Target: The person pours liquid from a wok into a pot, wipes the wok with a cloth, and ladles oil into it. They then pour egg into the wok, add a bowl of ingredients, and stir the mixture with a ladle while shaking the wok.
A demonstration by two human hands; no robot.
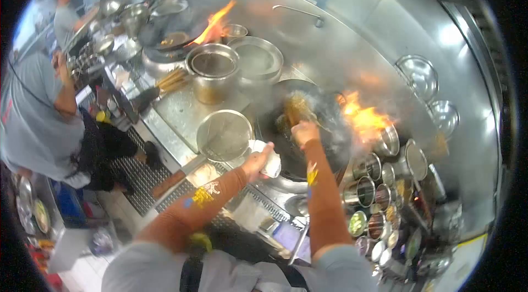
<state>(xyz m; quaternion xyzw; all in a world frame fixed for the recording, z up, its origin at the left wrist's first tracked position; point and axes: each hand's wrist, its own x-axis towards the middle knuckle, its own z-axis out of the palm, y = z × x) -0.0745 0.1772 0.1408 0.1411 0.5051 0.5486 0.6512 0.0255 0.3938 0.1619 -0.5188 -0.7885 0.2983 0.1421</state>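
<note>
My right hand point(305, 133) is closed around a bamboo wok brush point(297, 108), its bristle end down inside the dark wok point(333, 146). Steam rises from the wok and blurs its inside. At the wok's near-left rim, my left hand point(257, 162) grips a folded white cloth point(271, 166). Just left of that hand lies a large round mesh strainer point(224, 137), with its long handle pointing toward the lower left. Brown sleeves with yellow prints cover both my forearms.
Flames point(363, 117) burn right of the wok; another flame point(215, 23) rises by a farther wok point(175, 40). A steel pot point(212, 91) stands behind the strainer. Ingredient containers point(366, 190) crowd the right. One person point(38, 110) stands left, another person point(67, 14) farther back.
</note>
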